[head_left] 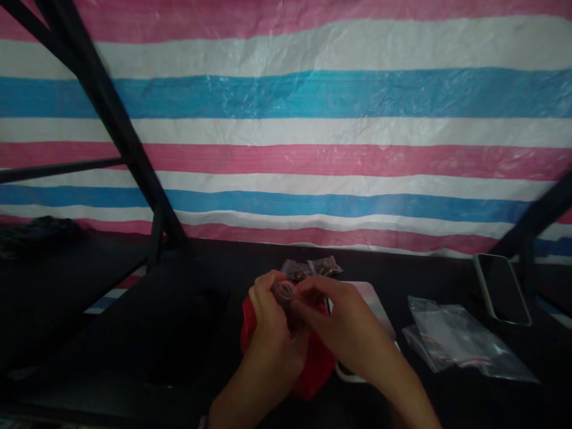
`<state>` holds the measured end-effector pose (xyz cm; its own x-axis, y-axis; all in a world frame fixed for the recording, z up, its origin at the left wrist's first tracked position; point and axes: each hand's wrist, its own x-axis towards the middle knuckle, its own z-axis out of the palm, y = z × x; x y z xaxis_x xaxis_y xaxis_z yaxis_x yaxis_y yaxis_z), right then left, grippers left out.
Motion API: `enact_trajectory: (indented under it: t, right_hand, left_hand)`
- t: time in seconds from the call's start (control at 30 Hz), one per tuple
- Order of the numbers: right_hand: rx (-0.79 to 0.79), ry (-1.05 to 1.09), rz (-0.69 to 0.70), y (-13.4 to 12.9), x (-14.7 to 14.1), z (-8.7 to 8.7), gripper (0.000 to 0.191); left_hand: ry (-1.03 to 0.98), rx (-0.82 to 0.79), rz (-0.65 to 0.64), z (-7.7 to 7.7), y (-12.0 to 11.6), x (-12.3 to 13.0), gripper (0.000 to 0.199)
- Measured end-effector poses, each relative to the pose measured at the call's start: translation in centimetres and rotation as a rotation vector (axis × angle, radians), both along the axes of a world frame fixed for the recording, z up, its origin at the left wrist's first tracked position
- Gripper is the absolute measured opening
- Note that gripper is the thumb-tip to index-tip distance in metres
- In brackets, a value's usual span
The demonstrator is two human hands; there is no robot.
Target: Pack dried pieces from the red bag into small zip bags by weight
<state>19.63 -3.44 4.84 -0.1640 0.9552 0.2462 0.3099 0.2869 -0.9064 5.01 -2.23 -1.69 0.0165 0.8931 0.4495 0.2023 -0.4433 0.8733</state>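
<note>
Left hand (pixel 272 325): clasps a plastic bag (pixel 285 291) over a red bundle (pixel 313 370).
Right hand (pixel 342 310): pinches its edge.
Plastic bag: apparently mid-handling; calls for steady pinch.

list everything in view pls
striped sheet: one, pink-white-blue, backdrop
frame bars: several, black, both sides
tabletop: one, black, below sheet
dark bundle: one, black, far left
filled bags: two, brownish, far centre
red item: one, red, centre
flat object: one, whitish, right of centre
clear bags: at least two, transparent, right
phone: one, dark, far right
clear plastic: one, transparent, centre
left hand: one, bare, around clear plastic
right hand: one, bare, touching clear plastic
</note>
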Motion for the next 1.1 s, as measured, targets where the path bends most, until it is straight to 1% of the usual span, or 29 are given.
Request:
enact_trajectory:
  t: [0.07,0.13,0.2,0.27,0.33,0.4,0.5,0.57,0.6,0.63,0.7,0.73,0.77,0.83,0.87,0.9,0.93,0.97,1.0,1.03,1.07,1.1]
  right_hand:
    - [0.069,0.051,-0.125,0.5,0.7,-0.4,0.011]
    - [0.117,0.106,-0.211,0.9,2.0,-0.6,0.011]
    - [0.099,0.127,-0.189,1.1,3.4,-0.8,0.018]
    - [0.074,0.11,-0.12,1.1,4.6,-0.8,0.022]
    - [0.105,0.069,-0.098,0.9,5.5,-0.9,0.022]
    - [0.156,0.016,-0.114,0.8,6.0,-0.9,0.02]
    - [0.18,-0.055,-0.074,0.7,6.2,-1.0,0.021]
    - [0.187,-0.062,-0.057,0.7,6.4,-1.2,0.022]
    - [0.195,-0.05,-0.076,0.8,6.7,-1.3,0.022]
    - [0.196,-0.034,-0.113,0.9,7.1,-1.5,0.022]
    - [0.175,-0.011,-0.208,1.2,8.2,-2.0,0.025]
    - [0.143,-0.017,-0.249,1.3,8.9,-2.4,0.028]
    - [0.105,-0.035,-0.28,1.4,9.7,-2.8,0.03]
    - [0.014,-0.088,-0.319,1.6,11.1,-3.9,0.034]
    - [-0.027,-0.116,-0.327,1.8,11.6,-4.5,0.034]
    - [-0.064,-0.15,-0.333,1.9,12.1,-5.1,0.034]
    - [-0.089,-0.199,-0.345,2.0,12.4,-5.5,0.033]
    - [-0.092,-0.262,-0.379,2.1,12.5,-5.9,0.032]
    - [-0.068,-0.339,-0.438,2.1,12.5,-6.1,0.032]
    - [-0.024,-0.421,-0.504,2.1,12.2,-6.0,0.033]
    - [0.028,-0.492,-0.558,2.0,11.7,-5.8,0.036]
    - [0.071,-0.543,-0.582,1.7,11.0,-5.4,0.037]
  left_hand:
    - [-0.015,-0.063,-0.142,0.9,-0.3,0.3,0.06]
    - [-0.067,-0.098,-0.188,2.0,-0.3,0.6,0.051]
    - [-0.133,-0.163,-0.178,2.8,-0.1,1.0,0.038]
    - [-0.169,-0.215,-0.145,3.0,0.3,1.6,0.033]
    - [-0.143,-0.205,-0.11,3.0,0.7,2.0,0.029]
    - [-0.062,-0.117,-0.079,3.2,1.2,2.3,0.022]
    - [0.061,0.058,-0.08,3.9,2.3,2.5,0.016]
    - [0.096,0.102,-0.135,4.3,2.8,2.7,0.015]
    - [0.098,0.101,-0.14,4.4,2.8,2.9,0.016]
    - [0.097,0.097,-0.113,4.3,2.6,3.2,0.016]
    - [0.107,0.129,0.037,3.9,1.4,3.6,0.018]
    - [0.139,0.166,0.134,3.6,0.5,3.7,0.02]
    - [0.189,0.23,0.186,3.2,-0.3,3.6,0.02]
    - [0.352,0.373,0.129,2.4,-1.4,2.9,0.02]
    - [0.448,0.425,0.117,2.0,-1.5,2.2,0.018]
    - [0.536,0.417,0.161,1.6,-1.1,1.4,0.018]
    - [0.643,0.341,0.224,1.3,-0.4,0.3,0.021]
    - [0.737,0.242,0.293,1.0,0.6,-0.8,0.029]
    - [0.822,0.103,0.346,0.7,1.7,-1.9,0.043]
    - [0.887,-0.04,0.359,0.4,2.8,-2.9,0.05]
    - [0.92,-0.176,0.303,0.2,3.8,-3.7,0.046]
    - [0.895,-0.295,0.217,0.0,4.6,-4.3,0.038]
